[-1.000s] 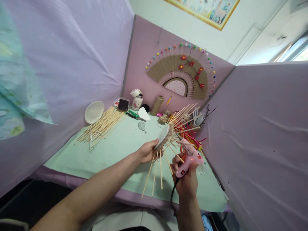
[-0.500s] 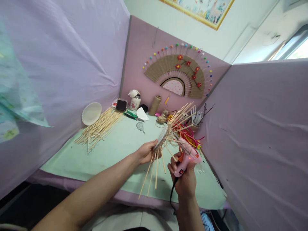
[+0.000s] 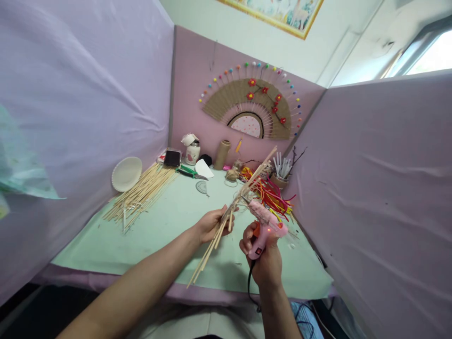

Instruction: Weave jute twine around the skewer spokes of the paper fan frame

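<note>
My left hand (image 3: 211, 223) is closed on a fan of thin wooden sticks (image 3: 231, 212), now turned edge-on so the sticks overlap in a narrow band from lower left to upper right. My right hand (image 3: 263, 254) grips a pink glue gun (image 3: 265, 224), whose nozzle points up and left at the middle of the stick fan. A black cord (image 3: 250, 282) hangs from the gun's handle. Both hands are above the green table mat (image 3: 158, 226).
A pile of loose wooden sticks (image 3: 139, 195) and a white paper plate (image 3: 126, 173) lie at the left. Scissors (image 3: 189, 173), a cup (image 3: 192, 151), a twine spool (image 3: 222, 154) and coloured strips (image 3: 273, 197) stand at the back. A finished fan (image 3: 249, 108) hangs on the pink partition.
The left hand has turned the stick fan from nearly face-on to edge-on. The glue gun has shifted slightly left, its nozzle closer to the fan's centre. The view has tilted left.
</note>
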The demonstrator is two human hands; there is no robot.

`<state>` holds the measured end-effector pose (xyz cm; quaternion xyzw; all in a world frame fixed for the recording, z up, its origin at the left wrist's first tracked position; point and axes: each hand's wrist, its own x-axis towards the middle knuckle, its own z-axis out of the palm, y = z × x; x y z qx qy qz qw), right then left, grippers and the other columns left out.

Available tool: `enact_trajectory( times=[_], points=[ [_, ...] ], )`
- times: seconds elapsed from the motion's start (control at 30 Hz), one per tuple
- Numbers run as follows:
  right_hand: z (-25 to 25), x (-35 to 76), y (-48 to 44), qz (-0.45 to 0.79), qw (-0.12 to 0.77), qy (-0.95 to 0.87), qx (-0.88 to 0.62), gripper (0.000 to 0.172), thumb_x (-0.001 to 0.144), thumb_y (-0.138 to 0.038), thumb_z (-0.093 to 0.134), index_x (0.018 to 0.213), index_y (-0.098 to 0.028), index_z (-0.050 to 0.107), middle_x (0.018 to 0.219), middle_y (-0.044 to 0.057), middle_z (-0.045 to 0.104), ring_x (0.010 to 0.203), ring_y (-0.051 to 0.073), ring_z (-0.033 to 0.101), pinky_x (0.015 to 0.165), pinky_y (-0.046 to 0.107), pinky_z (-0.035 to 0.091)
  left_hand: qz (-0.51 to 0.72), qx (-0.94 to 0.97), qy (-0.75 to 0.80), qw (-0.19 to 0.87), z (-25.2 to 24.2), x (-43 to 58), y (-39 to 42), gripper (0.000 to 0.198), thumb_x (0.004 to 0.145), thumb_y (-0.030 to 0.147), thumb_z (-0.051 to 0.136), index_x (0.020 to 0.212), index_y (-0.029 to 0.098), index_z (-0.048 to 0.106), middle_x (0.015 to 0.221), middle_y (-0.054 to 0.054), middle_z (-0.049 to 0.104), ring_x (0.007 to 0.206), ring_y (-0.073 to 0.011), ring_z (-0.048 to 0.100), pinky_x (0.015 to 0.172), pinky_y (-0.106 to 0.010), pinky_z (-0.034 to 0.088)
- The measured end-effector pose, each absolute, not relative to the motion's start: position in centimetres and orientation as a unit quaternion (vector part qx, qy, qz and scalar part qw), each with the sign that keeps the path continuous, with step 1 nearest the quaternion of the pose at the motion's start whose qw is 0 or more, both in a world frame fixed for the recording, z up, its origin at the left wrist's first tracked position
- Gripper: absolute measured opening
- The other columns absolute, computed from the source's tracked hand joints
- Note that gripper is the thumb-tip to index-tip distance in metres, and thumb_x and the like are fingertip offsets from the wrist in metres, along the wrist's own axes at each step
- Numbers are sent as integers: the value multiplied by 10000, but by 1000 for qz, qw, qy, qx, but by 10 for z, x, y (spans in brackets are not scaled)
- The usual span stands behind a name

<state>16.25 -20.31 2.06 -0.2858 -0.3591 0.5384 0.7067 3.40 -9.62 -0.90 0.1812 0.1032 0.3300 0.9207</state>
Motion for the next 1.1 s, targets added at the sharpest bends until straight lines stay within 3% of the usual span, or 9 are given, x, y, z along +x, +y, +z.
enact_trajectory(
  times=[0.17, 0.4, 0.83, 1.1],
  points=[
    [22, 163, -202, 512, 716, -366, -302, 522, 781, -699, 606, 882, -190, 658, 699, -5, 560, 495, 85, 383, 460, 229, 307, 315, 154, 102, 931, -4, 32, -97, 271, 978, 205, 440, 1160, 56, 575, 664, 14, 485, 487, -65, 451, 508, -161, 478],
    [26, 160, -199, 519, 715, -365, -295, 530, 773, -703, 611, 865, -182, 647, 694, -9, 551, 479, 76, 371, 447, 230, 286, 308, 149, 121, 932, 8, 31, -102, 348, 1015, 221, 311, 1102, 48, 599, 626, 14, 453, 455, -60, 411, 465, -140, 445],
    [22, 162, -196, 538, 717, -346, -276, 536, 769, -692, 633, 907, -174, 653, 726, -1, 565, 495, 77, 391, 465, 231, 294, 310, 160, 143, 926, 8, 34, -101, 367, 1017, 200, 284, 1080, 37, 606, 597, 18, 448, 442, -60, 417, 446, -127, 435],
    [24, 160, -195, 528, 715, -359, -285, 531, 768, -694, 622, 891, -178, 641, 699, -2, 566, 492, 85, 396, 455, 235, 293, 303, 153, 127, 932, 10, 33, -103, 302, 995, 191, 377, 1046, 33, 629, 615, 6, 457, 458, -61, 422, 452, -135, 441]
  ],
)
